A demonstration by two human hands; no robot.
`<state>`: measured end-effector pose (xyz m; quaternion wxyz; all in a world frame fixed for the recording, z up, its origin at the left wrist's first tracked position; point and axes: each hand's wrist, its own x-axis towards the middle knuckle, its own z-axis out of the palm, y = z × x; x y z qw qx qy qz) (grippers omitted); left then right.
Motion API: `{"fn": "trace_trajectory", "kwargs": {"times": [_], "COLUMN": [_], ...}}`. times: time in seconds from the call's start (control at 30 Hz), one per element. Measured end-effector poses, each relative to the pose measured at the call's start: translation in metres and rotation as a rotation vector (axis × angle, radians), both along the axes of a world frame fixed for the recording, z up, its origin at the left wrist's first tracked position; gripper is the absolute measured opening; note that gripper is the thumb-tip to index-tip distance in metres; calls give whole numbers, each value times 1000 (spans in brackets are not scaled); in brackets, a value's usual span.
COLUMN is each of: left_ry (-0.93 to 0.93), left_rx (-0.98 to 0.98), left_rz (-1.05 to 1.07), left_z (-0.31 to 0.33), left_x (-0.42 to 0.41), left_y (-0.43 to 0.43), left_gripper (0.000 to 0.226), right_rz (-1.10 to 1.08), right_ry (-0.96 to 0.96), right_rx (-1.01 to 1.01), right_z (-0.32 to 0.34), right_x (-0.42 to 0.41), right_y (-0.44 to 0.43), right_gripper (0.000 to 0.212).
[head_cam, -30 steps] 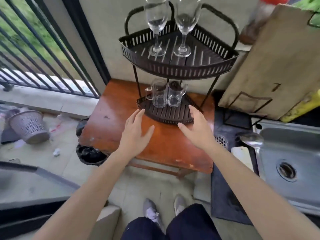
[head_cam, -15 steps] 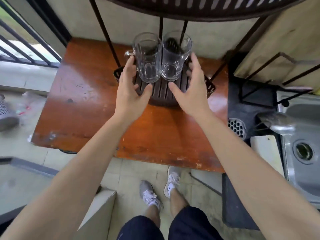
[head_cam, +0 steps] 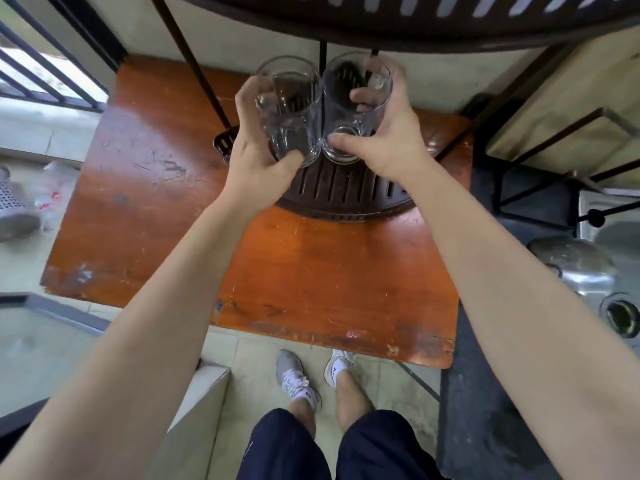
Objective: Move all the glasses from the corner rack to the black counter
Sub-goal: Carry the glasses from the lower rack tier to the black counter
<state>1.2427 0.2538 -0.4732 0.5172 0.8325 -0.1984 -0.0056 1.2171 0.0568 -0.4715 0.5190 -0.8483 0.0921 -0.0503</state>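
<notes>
Right now two clear glass mugs stand side by side, touching, on the lower shelf [head_cam: 346, 195] of the dark metal corner rack. The left mug [head_cam: 291, 109] is wrapped by the left hand [head_cam: 256, 157]: the thumb presses its near wall low down and the fingers curl round its far left side. The right mug [head_cam: 356, 102] is gripped by the right hand [head_cam: 388, 140] in the same way, thumb across the near base, fingers showing through the glass on the far side. Whether either mug has left the slatted shelf cannot be told from this angle.

Above them the rack's upper shelf [head_cam: 415, 15] fills the top edge of the view, carried on thin black rods. The rack sits at the back of a worn orange-brown wooden table [head_cam: 311, 278], scratched and chipped along its near edge. Both bare forearms reach in from the bottom corners. To the right lies a black counter [head_cam: 491, 393], with a steel sink [head_cam: 620, 306] at the far right and a black wire stand behind it. Below, the person's dark shorts and grey trainers [head_cam: 298, 379] stand on a pale tiled floor. A railing [head_cam: 52, 77] shows at the upper left.
</notes>
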Motion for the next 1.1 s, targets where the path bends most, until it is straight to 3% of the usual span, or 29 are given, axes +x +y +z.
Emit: {"fn": "trace_trajectory", "kwargs": {"times": [0.3,0.6,0.97,1.1], "left_ry": [26,101,139,110], "left_rx": [-53,-98,-204,-217], "left_rz": [8,43,-94,-253], "left_z": [3,40,122,152], "left_x": [-35,-53,-170,-218], "left_y": [5,24,32,2], "left_gripper": [77,82,107,90], "right_rz": [-101,-347,-743,-997], "right_ry": [-31,-67,-141,-201], "right_rx": [67,1,109,122], "right_z": [-9,45,127,156], "right_x": [-50,-95,-264,-340], "right_y": [15,30,87,89], "right_gripper": [92,82,78,75]}}
